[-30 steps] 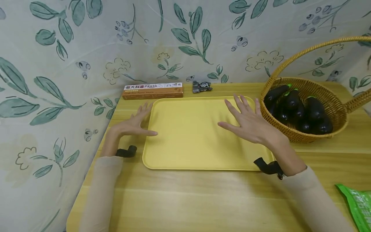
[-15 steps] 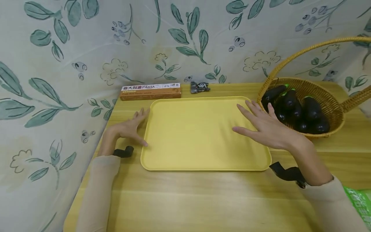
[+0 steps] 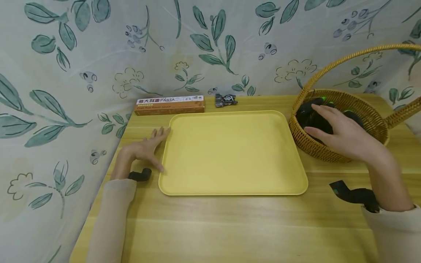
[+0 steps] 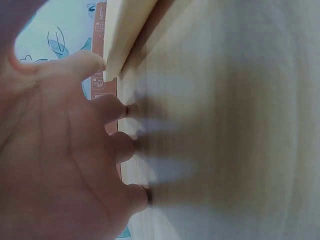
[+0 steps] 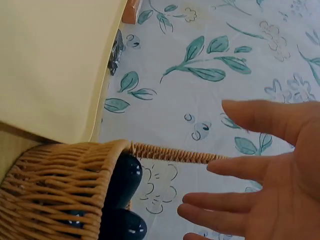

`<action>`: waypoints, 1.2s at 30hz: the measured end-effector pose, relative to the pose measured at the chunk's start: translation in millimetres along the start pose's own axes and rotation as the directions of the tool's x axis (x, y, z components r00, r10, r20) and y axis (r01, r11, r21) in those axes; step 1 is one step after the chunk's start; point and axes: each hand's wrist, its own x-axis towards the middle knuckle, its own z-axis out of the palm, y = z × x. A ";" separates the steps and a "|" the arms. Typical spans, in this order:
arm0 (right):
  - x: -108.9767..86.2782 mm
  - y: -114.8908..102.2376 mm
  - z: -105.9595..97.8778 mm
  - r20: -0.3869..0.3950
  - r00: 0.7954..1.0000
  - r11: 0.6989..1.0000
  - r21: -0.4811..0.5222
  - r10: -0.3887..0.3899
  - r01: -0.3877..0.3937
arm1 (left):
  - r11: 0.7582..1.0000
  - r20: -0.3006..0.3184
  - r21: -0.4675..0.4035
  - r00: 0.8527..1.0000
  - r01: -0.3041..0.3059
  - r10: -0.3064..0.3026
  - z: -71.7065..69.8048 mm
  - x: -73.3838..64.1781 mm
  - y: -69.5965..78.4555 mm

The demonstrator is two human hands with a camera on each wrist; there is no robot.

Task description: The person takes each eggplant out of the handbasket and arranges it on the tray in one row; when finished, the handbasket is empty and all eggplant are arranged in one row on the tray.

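At the left edge of the yellow tray (image 3: pixel 230 153), my left hand (image 3: pixel 141 151) is spread, with thumb and index fingertips right at the rim. In the left wrist view the other fingertips of that hand (image 4: pixel 65 145) come down to the wooden table. My right hand (image 3: pixel 348 135) is over the wicker basket (image 3: pixel 329 151), fingers extended and nothing held. Several dark eggplants (image 3: pixel 304 109) with green stem ends lie inside, partly hidden by the hand. The right wrist view shows the hand (image 5: pixel 260 185) apart from the eggplants (image 5: pixel 125 180), beside the basket's mouth.
Behind the tray lie a pasta box (image 3: pixel 169 106) and a small black packet (image 3: pixel 225 100). The basket's tall handle (image 3: pixel 348 60) arches over its opening. A patterned cloth (image 3: pixel 197 47) hangs behind the wooden table (image 3: pixel 223 230).
My right hand has moved right, from above the tray to over the basket. My left thumb has come down along the tray's left rim. The green bag at lower right has left the head view.
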 end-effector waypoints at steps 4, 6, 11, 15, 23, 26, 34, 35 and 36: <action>8.2 24.8 -5.3 -0.116 0.985 0.992 0.011 0.128 -0.127 | 1.000 -0.008 0.009 1.000 0.003 -0.002 1.8 1.6 -0.2; 13.6 36.9 -3.6 -0.147 0.974 0.985 0.038 0.173 -0.169 | 1.000 -0.007 0.014 1.000 0.008 -0.008 2.2 2.1 -0.3; 25.7 58.9 1.1 -0.063 0.957 0.956 0.101 0.281 -0.274 | 1.000 -0.004 0.014 1.000 0.008 -0.008 2.6 3.0 -0.5; 32.5 65.9 1.7 -0.017 0.946 0.938 0.133 0.324 -0.319 | 1.000 0.002 0.002 1.000 -0.001 0.001 2.2 4.0 -0.8; 44.8 64.6 3.0 -0.049 0.940 0.937 0.113 0.337 -0.330 | 1.000 0.007 -0.002 1.000 0.005 -0.005 1.8 4.2 -1.0; 46.7 65.3 3.7 -0.057 0.943 0.942 0.102 0.327 -0.320 | 1.000 0.007 0.000 1.000 0.008 -0.008 2.3 4.1 -1.7; 49.2 65.9 7.4 -0.073 0.939 0.933 0.167 0.335 -0.320 | 1.000 0.009 -0.004 1.000 0.013 -0.012 0.7 1.3 -1.3; 49.0 66.0 7.9 -0.070 0.937 0.926 0.194 0.343 -0.325 | 1.000 0.010 -0.001 1.000 0.012 -0.012 0.5 1.4 -1.4; 48.6 66.3 8.3 -0.065 0.935 0.918 0.224 0.349 -0.328 | 1.000 0.011 0.002 1.000 0.012 -0.012 0.4 1.5 -1.5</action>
